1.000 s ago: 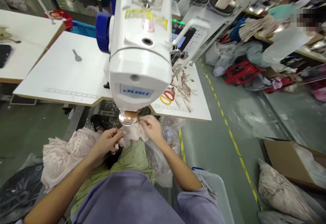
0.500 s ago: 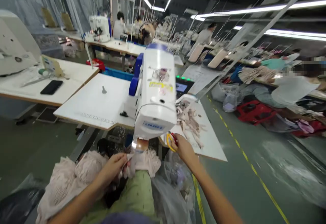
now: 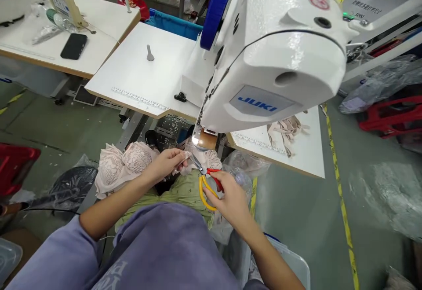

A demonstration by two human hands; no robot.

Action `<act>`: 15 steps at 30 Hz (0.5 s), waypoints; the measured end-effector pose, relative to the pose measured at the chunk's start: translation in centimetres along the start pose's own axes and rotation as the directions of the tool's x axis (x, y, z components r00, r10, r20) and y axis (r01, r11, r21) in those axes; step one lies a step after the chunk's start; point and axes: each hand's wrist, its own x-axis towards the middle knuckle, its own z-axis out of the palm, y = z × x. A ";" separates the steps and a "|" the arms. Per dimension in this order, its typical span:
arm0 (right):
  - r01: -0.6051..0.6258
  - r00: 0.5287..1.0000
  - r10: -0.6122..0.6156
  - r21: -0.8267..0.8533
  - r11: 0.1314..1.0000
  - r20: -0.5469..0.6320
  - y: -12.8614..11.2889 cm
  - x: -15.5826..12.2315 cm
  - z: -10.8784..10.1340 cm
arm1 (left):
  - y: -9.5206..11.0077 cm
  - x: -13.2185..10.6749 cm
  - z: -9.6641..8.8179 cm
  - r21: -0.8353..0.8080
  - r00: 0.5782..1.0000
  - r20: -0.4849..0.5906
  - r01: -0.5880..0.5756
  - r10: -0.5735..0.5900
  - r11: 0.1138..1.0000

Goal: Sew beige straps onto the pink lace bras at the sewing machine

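My right hand grips scissors with one red and one yellow handle loop. Their blades point up and left, the tips at the cloth edge by my left fingers. Fingers pinched, my left hand holds a beige lace bra by its edge, in front of the sewing machine's needle end. Joined to it or lying beside it, more beige lace cups rest left of my left wrist; I cannot tell which. The white JUKI sewing machine stands directly over and beyond my hands.
Beige strap pieces lie on the white table to the right. A grey presser-like part sits on the left tabletop, and a black phone on the neighbouring table. Below right is a clear plastic bin. A red stool stands far right.
My view has tipped down and closer. The scissors in my right hand have moved left from the table edge to the cloth at my left fingers, and their blades now show.
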 end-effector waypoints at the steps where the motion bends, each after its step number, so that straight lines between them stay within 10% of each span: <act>1: 0.003 1.000 -0.003 0.006 1.000 0.013 -0.1 0.4 0.1 | -0.1 0.0 0.0 0.010 1.000 0.002 0.004 -0.004 1.000; 15: -0.059 0.998 0.064 0.273 0.960 -0.010 1.4 -1.1 0.1 | -1.0 0.2 -0.7 -0.201 0.999 -0.007 0.040 -0.042 0.979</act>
